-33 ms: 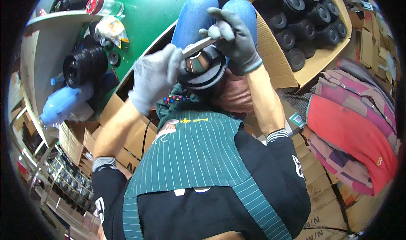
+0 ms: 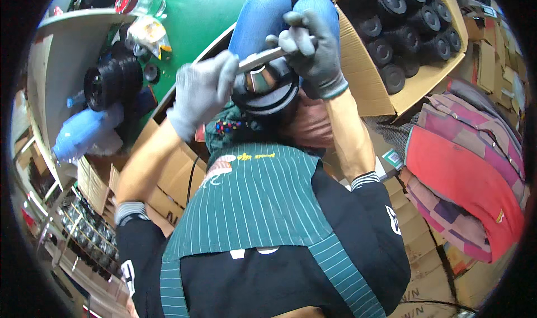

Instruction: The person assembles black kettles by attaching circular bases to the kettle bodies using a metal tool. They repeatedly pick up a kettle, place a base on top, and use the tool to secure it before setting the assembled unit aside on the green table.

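Both my gloved hands are closed on one long grey metal bar (image 2: 258, 60), perhaps a wrench handle. My left hand (image 2: 202, 93) grips its left end, and my right hand (image 2: 318, 52) wraps round the right end. Right below the bar is a black round part (image 2: 269, 101) with a broad rim, held at my lap near my knees. A shiny metal cylinder (image 2: 261, 81) stands up from its middle. Whether the bar touches the cylinder I cannot tell. The part's underside is hidden.
An open cardboard box (image 2: 358, 66) with several black cylindrical parts stands at the right. Folded red and checked clothing (image 2: 447, 172) lies nearer. On the left are stacked black round parts (image 2: 114, 83), a blue plastic bag (image 2: 84, 133) and a red-capped clear jar (image 2: 140, 3) on a green surface.
My left hand and the bar's left end have shifted slightly farther from me. My right hand has moved a little to the right. Both keep their grip.
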Motion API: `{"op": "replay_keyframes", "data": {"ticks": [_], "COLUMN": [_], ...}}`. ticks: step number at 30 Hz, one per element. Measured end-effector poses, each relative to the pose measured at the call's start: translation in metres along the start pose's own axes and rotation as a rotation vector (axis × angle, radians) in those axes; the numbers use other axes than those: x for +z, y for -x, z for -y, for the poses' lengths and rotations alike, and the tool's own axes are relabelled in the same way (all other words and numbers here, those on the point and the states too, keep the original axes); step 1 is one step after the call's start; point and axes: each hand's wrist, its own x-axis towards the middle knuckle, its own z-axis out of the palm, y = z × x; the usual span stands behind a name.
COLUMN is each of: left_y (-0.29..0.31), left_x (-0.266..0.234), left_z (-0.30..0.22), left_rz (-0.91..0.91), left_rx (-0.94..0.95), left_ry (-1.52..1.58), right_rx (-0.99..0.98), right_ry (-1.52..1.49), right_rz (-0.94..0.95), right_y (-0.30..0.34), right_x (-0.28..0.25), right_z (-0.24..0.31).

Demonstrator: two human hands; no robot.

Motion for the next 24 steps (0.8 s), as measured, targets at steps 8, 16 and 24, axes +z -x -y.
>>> {"op": "replay_keyframes", "data": {"ticks": [8,16,24], "left_y": [-0.051,-0.069,-0.028], "left_x": [0.012,0.014,0.011], "left_z": [0.069,0.08,0.15], "left_rz": [0.085,0.126,-0.29], "left_rx": [0.608,0.551,0.076], "left_ry": [0.144,0.17,0.008], "right_rx": [-0.518,-0.347,0.082], "right_ry": [1.266,0.724,1.955], "right_rz": [-0.187,-0.22,0.094], "right_y": [0.07,0.071,0.084], "right_x": [0.092,0.093,0.108], "right_z": [-0.013,0.011,0.008]}}
